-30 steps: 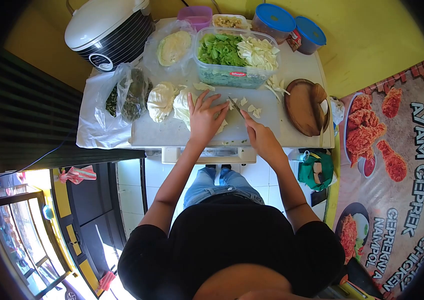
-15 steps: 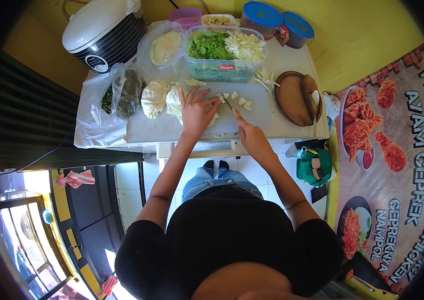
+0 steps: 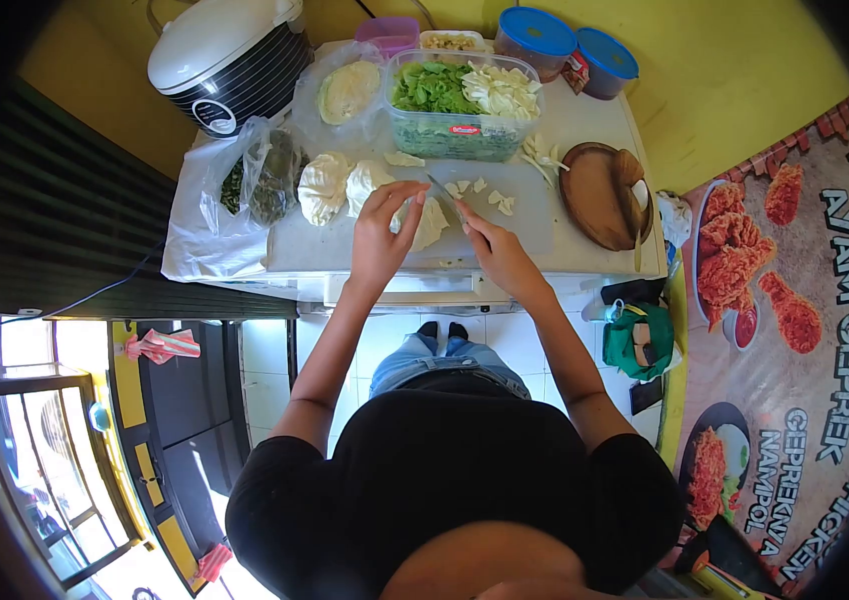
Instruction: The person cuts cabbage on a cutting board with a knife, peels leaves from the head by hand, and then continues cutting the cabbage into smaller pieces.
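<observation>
"Hands?"

"My right hand [image 3: 505, 258] is closed round the handle of the knife [image 3: 443, 189]. My left hand [image 3: 379, 240] has thumb and fingers bunched narrow by the blade; can't tell if a scrap is pinched there."

"Cabbage?"

"Cut cabbage piece [image 3: 432, 226] on the cutting board [image 3: 530, 232], between my hands. Small cut bits [image 3: 502, 204] right of the blade."

"Handling?"

"Light, I'd say. Leaves bendy, ribs stiffer and likely to snap; cut faces may be damp, so a bit slippery. Best hold: flat on the broad side, fingertips curled back from the edge. Knife by the handle only."

"Around it?"

"Whole-looking cabbage [image 3: 324, 188] on the left, round, could roll. Clear tub [image 3: 465, 140] of greens and pale pieces just beyond the board, wooden mortar [image 3: 590, 205] on the right. Those two limit reach a little. Main thing in the way: my own left fingers, near the blade."
</observation>
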Available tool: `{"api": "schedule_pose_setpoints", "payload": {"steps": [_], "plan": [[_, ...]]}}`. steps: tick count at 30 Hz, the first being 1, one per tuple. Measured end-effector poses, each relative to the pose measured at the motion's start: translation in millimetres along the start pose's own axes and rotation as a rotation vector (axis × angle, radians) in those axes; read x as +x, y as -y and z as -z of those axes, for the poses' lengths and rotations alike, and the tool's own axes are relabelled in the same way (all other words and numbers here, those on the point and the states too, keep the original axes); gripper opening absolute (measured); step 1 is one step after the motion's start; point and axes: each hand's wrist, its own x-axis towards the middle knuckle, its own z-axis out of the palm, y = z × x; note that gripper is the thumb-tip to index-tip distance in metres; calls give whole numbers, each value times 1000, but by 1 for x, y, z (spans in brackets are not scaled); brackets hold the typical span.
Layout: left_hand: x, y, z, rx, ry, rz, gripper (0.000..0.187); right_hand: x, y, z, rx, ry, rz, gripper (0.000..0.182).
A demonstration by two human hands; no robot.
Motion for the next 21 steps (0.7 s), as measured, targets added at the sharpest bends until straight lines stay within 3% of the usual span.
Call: {"api": "schedule_pose_setpoints", "payload": {"steps": [4, 7, 12, 15, 17, 21], "plan": [[-31, 13, 10, 117, 221, -58, 23, 1, -20, 1, -70, -94, -2, 45], [-48, 29, 5, 194, 267, -168, 27, -11, -19, 11, -48, -117, -49, 45], [-43, 32, -12, 287, 257, -187, 28, -20, 2, 10, 15, -12, -142, 46], [-38, 33, -20, 287, 231, -179, 27, -18, 1, -2, 20, -36, -18, 47], [-35, 34, -22, 276, 220, -166, 26, -13, -9, -13, -23, -111, 191, 47], [-38, 35, -23, 262, 192, -132, 25, -14, -1, -8, -80, -18, 6, 48]]}}
